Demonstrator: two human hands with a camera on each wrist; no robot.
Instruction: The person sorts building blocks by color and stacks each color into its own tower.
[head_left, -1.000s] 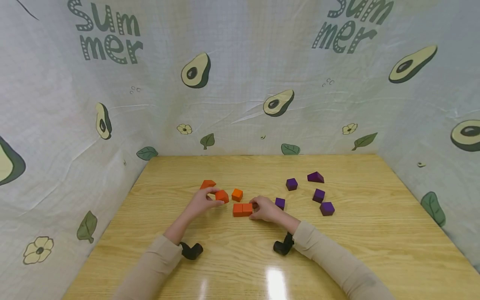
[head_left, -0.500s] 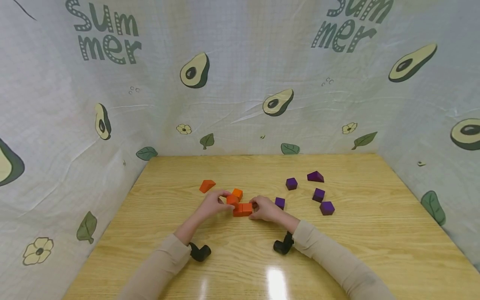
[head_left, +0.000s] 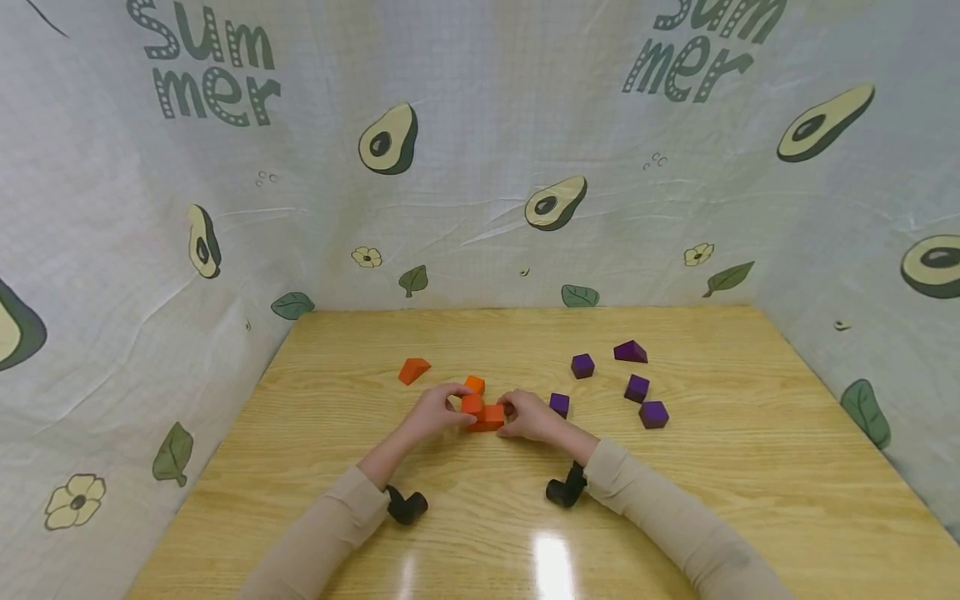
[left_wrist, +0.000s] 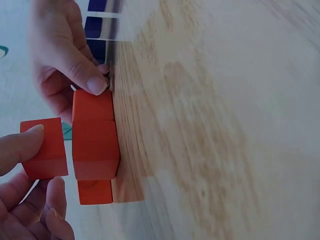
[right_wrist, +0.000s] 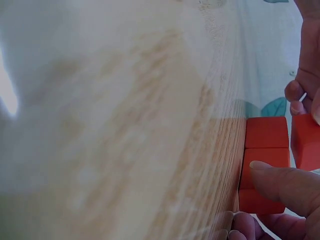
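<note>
The held block is red and box-shaped, with flat faces and straight edges. It is positioned directly above the left block, with a narrow gap between them. The left block and the right block are the same red; they stand on the table in a left-to-right row, sides touching. An orange cube stands just to the far side of the left block. A red wedge with sloping faces lies farther left.

Block surfaces are smooth, plain and matte. The table has pale yellow wood grain and a glossy finish that reflects light at the near side. A creased white cloth printed with avocados, leaves and flowers rises at the far, left and right sides. Four dark purple blocks and a purple wedge lie to the right; the leftmost of these blocks is just beside the right hand.

The left hand grips the held block between thumb and fingers, spread only to the block's width. The right hand pinches the right block at its right end, thumb at the near side, fingers partly hidden.
</note>
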